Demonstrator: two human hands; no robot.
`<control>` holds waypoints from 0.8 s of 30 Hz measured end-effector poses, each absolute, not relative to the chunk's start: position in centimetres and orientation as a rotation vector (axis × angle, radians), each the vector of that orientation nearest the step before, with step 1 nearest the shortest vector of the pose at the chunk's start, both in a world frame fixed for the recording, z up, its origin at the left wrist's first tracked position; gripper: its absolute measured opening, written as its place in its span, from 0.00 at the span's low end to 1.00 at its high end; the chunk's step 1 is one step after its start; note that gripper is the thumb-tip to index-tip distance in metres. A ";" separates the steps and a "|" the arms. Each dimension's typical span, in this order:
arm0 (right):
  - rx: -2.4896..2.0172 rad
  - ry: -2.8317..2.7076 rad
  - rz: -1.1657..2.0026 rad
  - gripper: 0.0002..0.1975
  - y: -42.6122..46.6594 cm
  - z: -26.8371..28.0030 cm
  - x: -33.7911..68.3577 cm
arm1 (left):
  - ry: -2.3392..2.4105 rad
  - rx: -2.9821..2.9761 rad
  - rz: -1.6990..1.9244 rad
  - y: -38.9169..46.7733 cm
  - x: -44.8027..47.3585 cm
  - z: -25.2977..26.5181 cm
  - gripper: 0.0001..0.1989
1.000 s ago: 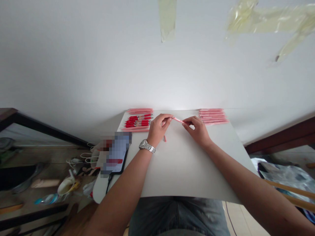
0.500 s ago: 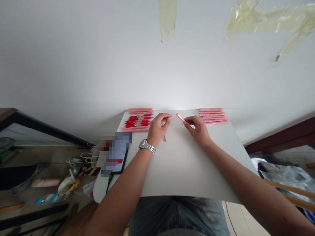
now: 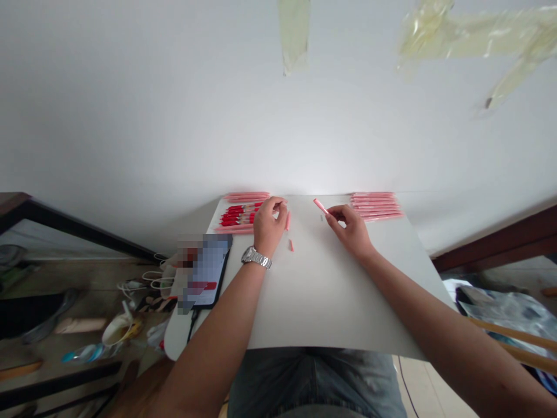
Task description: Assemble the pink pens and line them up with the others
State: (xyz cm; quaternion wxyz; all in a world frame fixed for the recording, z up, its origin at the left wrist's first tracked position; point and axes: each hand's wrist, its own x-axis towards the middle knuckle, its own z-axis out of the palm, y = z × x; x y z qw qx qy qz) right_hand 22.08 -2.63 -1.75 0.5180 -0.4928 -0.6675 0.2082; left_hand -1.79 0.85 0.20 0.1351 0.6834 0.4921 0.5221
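My right hand (image 3: 348,227) is closed in a pinch on the lower end of a pink pen barrel (image 3: 321,205), which tilts up to the left above the table. My left hand (image 3: 270,222), with a metal watch on its wrist, is beside the red pens (image 3: 238,215) and covers their right ends. Its fingers are loosely curled, with a small gap between thumb and fingertips, and I make out nothing in them. Right of the left thumb is a pink pen piece (image 3: 288,221). A shorter pink piece (image 3: 292,245) lies nearer to me on the table.
Pink barrels (image 3: 376,205) lie in a row at the table's back right. More pink barrels (image 3: 248,197) lie behind the red pens, others in front of them. A phone (image 3: 211,273) with a cable rests at the left edge. The wall (image 3: 304,133) rises behind the white table (image 3: 331,302).
My left hand has moved left, away from the right hand and toward the red pens, uncovering a pink piece beside its thumb. My right hand still holds the barrel in nearly the same place.
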 end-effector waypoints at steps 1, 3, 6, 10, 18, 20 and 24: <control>-1.184 -1.595 0.500 0.14 -2.7 -1.7 22.1 | 1.464 1.997 1.506 0.9 -1.9 0.2 0.05; -1.190 -1.583 0.498 0.14 -2.7 -1.6 22.0 | 1.530 2.030 1.490 0.9 -2.0 0.1 0.04; -1.201 -1.578 0.486 0.13 -2.8 -1.3 22.0 | 1.593 2.088 1.466 1.0 -2.2 0.1 0.04; -1.216 -1.585 0.461 0.11 -2.8 -1.3 22.1 | 1.613 2.156 1.464 1.0 -2.4 0.1 0.03; -1.235 -1.572 0.477 0.11 -2.8 -1.4 22.1 | 2.016 2.177 1.086 0.2 -2.2 0.6 0.03; -1.233 -1.572 0.477 0.11 -2.8 -1.4 22.1 | 2.113 2.182 0.925 -0.1 -2.1 0.9 0.05; -1.238 -1.572 0.479 0.11 -2.8 -1.4 22.1 | 2.179 2.208 0.750 -0.5 -1.9 1.2 0.09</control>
